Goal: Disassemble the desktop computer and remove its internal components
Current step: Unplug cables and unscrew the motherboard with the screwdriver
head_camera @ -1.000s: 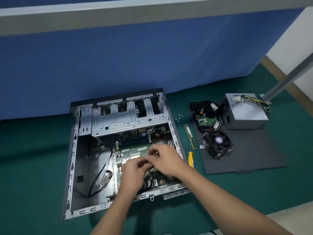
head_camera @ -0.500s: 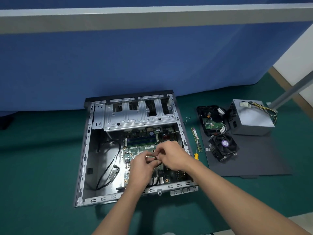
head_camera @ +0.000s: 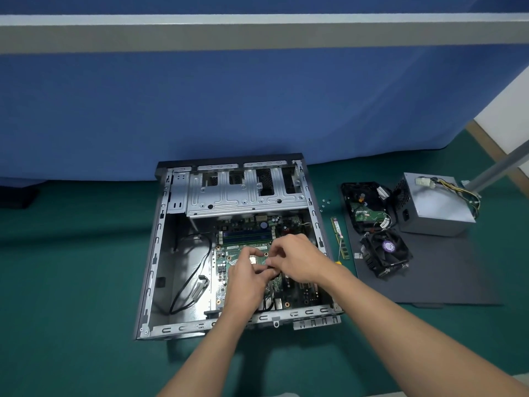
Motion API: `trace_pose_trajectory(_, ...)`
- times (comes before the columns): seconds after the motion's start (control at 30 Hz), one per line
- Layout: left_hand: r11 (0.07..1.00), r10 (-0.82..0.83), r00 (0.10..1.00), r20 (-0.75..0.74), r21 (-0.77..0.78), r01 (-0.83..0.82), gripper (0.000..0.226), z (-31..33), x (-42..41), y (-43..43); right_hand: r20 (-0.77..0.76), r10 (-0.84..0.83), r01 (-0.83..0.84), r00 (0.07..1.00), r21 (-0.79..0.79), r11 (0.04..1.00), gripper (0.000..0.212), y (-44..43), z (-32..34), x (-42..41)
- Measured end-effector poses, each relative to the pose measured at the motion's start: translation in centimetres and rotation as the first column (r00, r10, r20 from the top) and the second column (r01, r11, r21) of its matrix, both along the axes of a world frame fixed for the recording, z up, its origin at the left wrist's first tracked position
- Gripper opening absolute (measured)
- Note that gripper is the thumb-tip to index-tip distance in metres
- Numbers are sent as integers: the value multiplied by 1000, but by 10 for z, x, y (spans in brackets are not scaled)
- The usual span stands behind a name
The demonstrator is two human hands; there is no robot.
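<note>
The open desktop case (head_camera: 156, 247) lies flat on the green mat, with its green motherboard (head_camera: 246, 234) in the right half. Both hands are over the CPU socket in the middle of the board. My left hand (head_camera: 246, 282) curls thumb and fingers round the pale square CPU (head_camera: 253, 259). My right hand (head_camera: 299, 257) comes in from the right and pinches a small pale part right next to it. The fingertips of both hands meet there and hide what that part is.
A metal drive cage (head_camera: 246, 196) spans the case's far end; a black cable (head_camera: 194, 276) loops in its left bay. To the right lie screws (head_camera: 325, 203), a RAM stick (head_camera: 339, 236), a yellow screwdriver (head_camera: 339, 257), then the hard drive (head_camera: 363, 204), cooler fan (head_camera: 386, 252) and power supply (head_camera: 438, 207) on a dark panel (head_camera: 443, 276).
The view has shifted, so the case sits further right in frame. Both hands stay over the CPU socket, their fingertips working closer together.
</note>
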State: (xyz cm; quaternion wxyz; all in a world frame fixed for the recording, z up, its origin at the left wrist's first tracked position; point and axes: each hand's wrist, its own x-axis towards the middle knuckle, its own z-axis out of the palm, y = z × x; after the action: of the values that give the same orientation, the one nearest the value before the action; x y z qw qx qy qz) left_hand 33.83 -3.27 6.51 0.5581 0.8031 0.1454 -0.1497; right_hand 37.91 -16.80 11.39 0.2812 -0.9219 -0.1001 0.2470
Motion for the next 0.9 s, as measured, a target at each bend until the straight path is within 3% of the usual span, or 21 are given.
trace_pose_trajectory(0.1,1000,-9,1000,-1,-5,9,39,0,0,0,-20,10,-11,1000,-27,1000,23,-1,-2,-2)
trace_pose_trajectory(0.33,1000,-3,1000,12,7,3,38,-1,0,0,-16,17,-16,1000,53,998,8,-3,0,1)
trace_pose_trajectory(0.47,1000,-5,1000,11,-7,5,39,-1,0,1,-6,26,-26,1000,-6,1000,19,-3,-3,3)
trace_pose_trajectory(0.67,1000,13,1000,15,-18,-13,39,-4,2,1,-23,47,-46,999,45,998,9,1,2,5)
trace_pose_trajectory(0.8,1000,8,1000,7,-4,-8,40,-5,1,1,-36,20,-20,999,-5,1000,22,2,0,5)
trace_pose_trajectory(0.9,1000,2,1000,2,-6,-2,40,-4,2,1,-62,33,-34,998,-11,999,19,2,1,5)
